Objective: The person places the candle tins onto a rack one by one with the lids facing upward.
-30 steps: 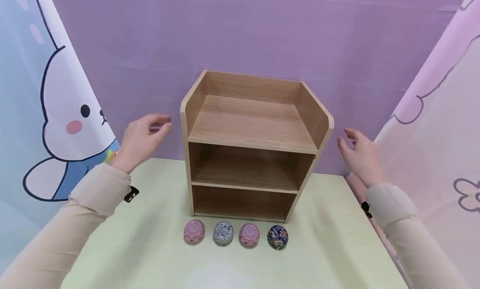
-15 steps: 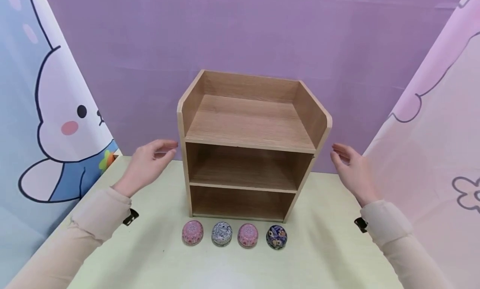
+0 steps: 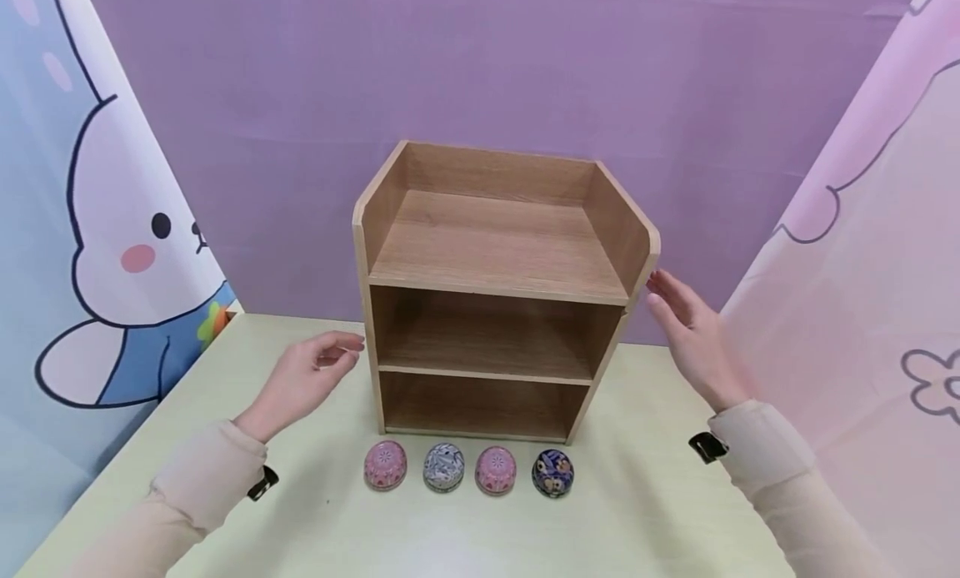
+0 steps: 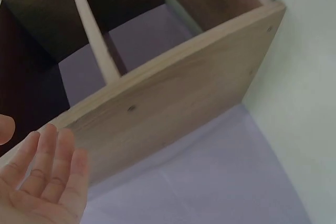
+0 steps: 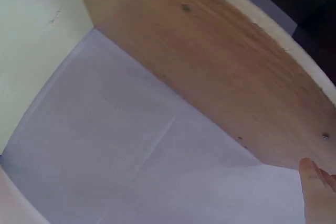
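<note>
A wooden shelf unit (image 3: 498,244), with an open top and two compartments below, stands upright against the purple backdrop. At its left side is my left hand (image 3: 307,382), fingers loosely bent and fingertips close to the outer panel. The left wrist view shows that hand's fingers (image 4: 46,156) extended beside the side panel (image 4: 163,95). My right hand (image 3: 696,344) has its fingertips right at the outer right panel, higher up than the left hand. In the right wrist view only part of this hand (image 5: 319,195) shows, below the panel (image 5: 220,72). Neither hand holds anything.
In front of the shelf, small round tins lie in a row on the pale table (image 3: 450,545): a pink tin (image 3: 386,465), a grey-white tin (image 3: 444,467), another pink tin (image 3: 496,470) and a dark blue tin (image 3: 552,474). Printed curtains (image 3: 135,186) flank the table.
My left hand has come down and inward to the shelf's left side. My right hand has moved left toward its right side. Shelf and tins stay in place; the view shifts slightly.
</note>
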`<state>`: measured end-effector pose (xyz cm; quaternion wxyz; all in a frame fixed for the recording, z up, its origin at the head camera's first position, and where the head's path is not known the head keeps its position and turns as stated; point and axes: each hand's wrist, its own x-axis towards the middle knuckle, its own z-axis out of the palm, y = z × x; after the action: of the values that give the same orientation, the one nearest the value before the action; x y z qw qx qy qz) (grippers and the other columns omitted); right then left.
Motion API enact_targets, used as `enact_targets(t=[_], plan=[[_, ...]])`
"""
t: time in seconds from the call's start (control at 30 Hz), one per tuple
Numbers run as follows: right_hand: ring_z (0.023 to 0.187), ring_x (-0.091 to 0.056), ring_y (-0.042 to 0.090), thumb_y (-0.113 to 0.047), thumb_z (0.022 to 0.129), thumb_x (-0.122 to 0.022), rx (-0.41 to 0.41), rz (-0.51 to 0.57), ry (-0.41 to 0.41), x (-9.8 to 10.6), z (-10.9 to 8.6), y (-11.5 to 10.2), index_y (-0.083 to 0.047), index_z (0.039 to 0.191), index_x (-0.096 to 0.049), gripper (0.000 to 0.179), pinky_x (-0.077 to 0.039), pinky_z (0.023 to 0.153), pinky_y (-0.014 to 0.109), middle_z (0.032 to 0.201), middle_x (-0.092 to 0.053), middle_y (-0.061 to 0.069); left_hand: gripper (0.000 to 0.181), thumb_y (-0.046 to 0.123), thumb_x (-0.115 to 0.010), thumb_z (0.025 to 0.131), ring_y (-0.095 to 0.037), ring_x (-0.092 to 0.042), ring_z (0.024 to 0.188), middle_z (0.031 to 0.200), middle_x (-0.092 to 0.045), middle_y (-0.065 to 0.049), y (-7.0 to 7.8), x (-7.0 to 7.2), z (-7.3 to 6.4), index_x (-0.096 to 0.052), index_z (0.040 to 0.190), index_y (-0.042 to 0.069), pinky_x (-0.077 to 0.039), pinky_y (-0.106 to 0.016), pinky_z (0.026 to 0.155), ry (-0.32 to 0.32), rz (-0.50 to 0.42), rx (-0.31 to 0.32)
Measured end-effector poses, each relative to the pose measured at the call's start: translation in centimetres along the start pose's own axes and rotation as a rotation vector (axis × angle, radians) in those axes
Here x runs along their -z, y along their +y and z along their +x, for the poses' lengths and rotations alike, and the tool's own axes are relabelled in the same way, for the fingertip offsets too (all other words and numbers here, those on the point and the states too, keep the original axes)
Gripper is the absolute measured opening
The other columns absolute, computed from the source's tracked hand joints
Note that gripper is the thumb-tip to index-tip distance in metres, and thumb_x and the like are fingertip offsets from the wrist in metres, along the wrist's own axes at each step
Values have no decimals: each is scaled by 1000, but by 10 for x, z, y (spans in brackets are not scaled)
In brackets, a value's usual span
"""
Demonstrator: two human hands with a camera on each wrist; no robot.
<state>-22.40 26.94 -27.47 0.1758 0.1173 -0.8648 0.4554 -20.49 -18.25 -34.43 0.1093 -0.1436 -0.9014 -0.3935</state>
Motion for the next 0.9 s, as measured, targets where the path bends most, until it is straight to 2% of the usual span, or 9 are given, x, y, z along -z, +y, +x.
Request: enact_targets(t=[0.13,0.23,0.37,0.47,0.6,0.77,0.9], plan=[[129,-38,24,-27,92,-52,31,133,-6,-10,10,-8,-9,142,-29,58,-36,94,7,142,-37,16,27,19,-52,91,-23,-63,90,106,-66,-11,-2,-8,-7,-60,113,5,-52,-41,80,-9,-9,-8],[126,-41,27,-22,89,-57,27,175,13,-17,17,-11,-8,140,-33,57,-39,90,7,139,-41,17,26,17,-52,91,-20,-63,89,106,-66,-11,-2,-12,-11,-60,113,5,-52,-40,80,-20,-16,-10],[119,-48,22,-24,87,-60,2,158,38,-21,24,-8,-7,136,-39,56,-43,85,8,132,-49,17,24,14,-53,90,-19,-63,90,104,-66,-10,-3,-19,-15,-61,111,5,-52,-38,80,-30,-21,-19],[108,-54,11,-23,85,-62,-10,153,60,-21,29,-5,-6,132,-43,54,-45,80,8,125,-53,19,24,12,-54,89,-20,-62,93,104,-66,-10,-4,-24,-16,-61,110,5,-51,-38,82,-36,-25,-29],[95,-56,-2,-21,84,-64,-12,154,74,-20,34,0,-4,129,-46,52,-47,76,9,119,-56,20,24,11,-54,88,-21,-62,94,105,-66,-9,-4,-29,-17,-61,110,5,-52,-36,81,-54,-35,-25],[92,-56,-4,-21,83,-65,-5,145,83,-20,36,4,-3,128,-47,52,-48,74,9,116,-57,18,22,9,-55,88,-22,-63,92,108,-65,-9,-4,-35,-21,-62,109,5,-52,-33,78,-67,-59,-33],[89,-57,-4,-21,83,-65,2,146,97,-24,35,5,-2,125,-49,48,-49,73,10,109,-60,12,22,9,-56,87,-20,-63,92,107,-66,-7,-6,-42,-25,-62,108,6,-52,-34,79,-84,-42,-41]])
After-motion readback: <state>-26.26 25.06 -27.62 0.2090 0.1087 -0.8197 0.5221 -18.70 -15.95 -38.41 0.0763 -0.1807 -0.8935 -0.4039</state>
